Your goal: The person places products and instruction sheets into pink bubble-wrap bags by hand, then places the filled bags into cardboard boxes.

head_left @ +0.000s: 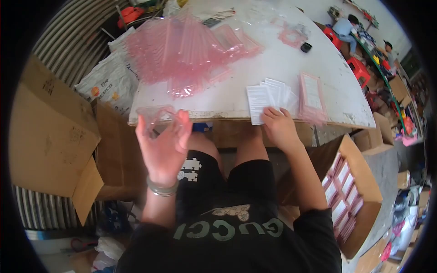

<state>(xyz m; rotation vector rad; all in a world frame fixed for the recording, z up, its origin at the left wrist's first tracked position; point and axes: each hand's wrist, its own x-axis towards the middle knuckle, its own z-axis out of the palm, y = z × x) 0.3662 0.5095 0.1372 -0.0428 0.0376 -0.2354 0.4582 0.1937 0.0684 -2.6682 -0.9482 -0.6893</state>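
My left hand [164, 148] is raised in front of the table's near edge, palm up, its thumb and fingers closed on a clear plastic pouch with pink edges [157, 113]. My right hand [278, 127] is at the same edge, fingers closed on the lower corner of a white printed sheet [256, 103] that sticks out slightly past the edge. More printed sheets [276, 88] lie fanned out just behind it. To their right is a stack of pink-edged pouches [311, 95] with a printed sheet showing in the top one.
A large spread heap of pink-edged pouches [182, 50] covers the table's left side. A small black object [306, 47] lies farther back. At my right stands an open carton [364, 182] of filled pouches; at my left, another carton [54, 118]. Two people sit far right.
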